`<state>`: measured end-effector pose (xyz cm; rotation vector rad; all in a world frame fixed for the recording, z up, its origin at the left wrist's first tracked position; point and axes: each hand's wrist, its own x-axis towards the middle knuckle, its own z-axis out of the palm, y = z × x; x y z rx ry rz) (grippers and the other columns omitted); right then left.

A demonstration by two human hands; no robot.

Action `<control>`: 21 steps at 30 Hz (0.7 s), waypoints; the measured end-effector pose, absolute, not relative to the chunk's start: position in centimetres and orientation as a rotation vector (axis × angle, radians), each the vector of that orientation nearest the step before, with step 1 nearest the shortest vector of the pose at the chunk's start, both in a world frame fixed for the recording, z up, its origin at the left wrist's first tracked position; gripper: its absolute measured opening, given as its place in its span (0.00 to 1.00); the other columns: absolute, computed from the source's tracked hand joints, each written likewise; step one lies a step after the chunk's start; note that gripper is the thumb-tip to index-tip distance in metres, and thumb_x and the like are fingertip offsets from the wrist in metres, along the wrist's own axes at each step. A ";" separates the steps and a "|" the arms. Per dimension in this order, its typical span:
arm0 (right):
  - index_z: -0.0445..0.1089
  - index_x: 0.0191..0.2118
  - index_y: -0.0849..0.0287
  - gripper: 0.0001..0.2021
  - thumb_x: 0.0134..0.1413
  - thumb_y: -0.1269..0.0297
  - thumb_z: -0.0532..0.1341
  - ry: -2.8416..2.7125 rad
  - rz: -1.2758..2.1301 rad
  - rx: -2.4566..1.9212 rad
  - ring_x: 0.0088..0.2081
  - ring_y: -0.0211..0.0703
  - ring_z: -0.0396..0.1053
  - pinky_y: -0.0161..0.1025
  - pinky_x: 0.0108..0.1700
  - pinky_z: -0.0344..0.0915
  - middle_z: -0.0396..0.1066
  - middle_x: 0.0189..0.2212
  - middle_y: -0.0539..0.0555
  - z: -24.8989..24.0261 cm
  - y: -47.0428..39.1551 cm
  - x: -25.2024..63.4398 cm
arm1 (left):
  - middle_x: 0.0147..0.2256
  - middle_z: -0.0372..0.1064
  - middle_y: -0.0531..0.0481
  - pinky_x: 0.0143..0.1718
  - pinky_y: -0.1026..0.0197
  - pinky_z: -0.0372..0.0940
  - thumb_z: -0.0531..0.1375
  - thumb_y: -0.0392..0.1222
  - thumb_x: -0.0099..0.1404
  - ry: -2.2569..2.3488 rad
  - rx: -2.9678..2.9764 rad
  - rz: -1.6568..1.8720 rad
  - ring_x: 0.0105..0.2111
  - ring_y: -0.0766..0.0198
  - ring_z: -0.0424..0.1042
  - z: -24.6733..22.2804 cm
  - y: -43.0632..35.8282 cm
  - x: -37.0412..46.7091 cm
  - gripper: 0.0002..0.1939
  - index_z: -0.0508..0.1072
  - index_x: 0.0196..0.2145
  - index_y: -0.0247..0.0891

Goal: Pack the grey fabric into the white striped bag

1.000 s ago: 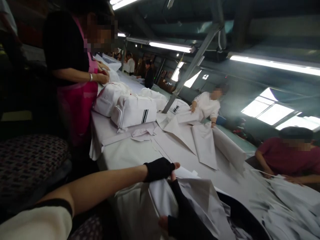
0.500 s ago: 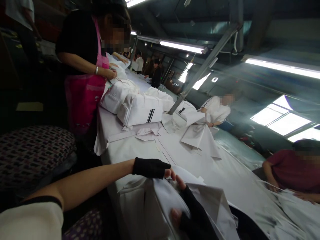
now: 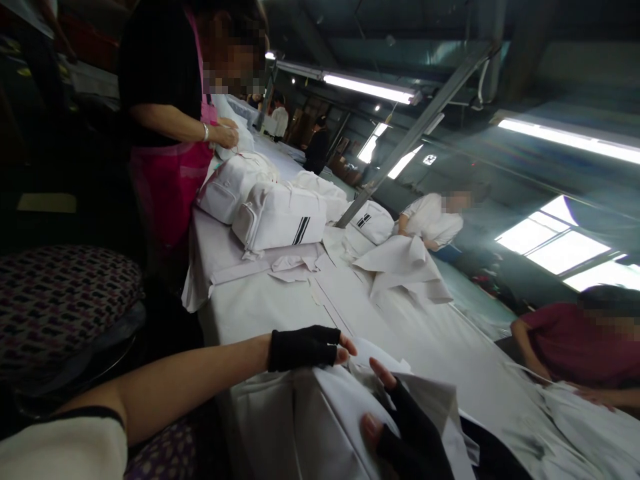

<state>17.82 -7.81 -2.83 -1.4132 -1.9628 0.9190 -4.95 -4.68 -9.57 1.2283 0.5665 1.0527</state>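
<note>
Both my hands wear black fingerless gloves. My left hand (image 3: 306, 348) grips the top edge of a white bag (image 3: 310, 420) that stands at the near edge of the long white table (image 3: 260, 303). My right hand (image 3: 407, 430) lies against the bag's right side, fingers spread on white paper (image 3: 430, 397) that sticks out of the bag's opening. The lower part of the bag is out of view.
Finished white bags with black stripes (image 3: 279, 219) are piled further up the table. A person in a pink apron (image 3: 167, 120) works at its left side. Across it, a person in white (image 3: 433, 220) handles paper sheets (image 3: 405, 267), and a person in red (image 3: 583, 343) sits at the right.
My right hand slid up the bag's side and spread its fingers on the paper. My left hand kept its grip. The person in white gathered the paper sheets closer.
</note>
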 end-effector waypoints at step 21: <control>0.71 0.47 0.55 0.20 0.48 0.55 0.66 -1.793 1.085 -1.315 0.50 0.51 0.69 0.48 0.54 0.67 0.72 0.48 0.56 -3.8 -7.8 14.8 | 0.45 0.70 0.43 0.45 0.58 0.62 0.57 0.60 0.64 0.765 1.286 1.158 0.44 0.56 0.67 -10.5 -5.5 -5.2 0.29 0.70 0.52 0.34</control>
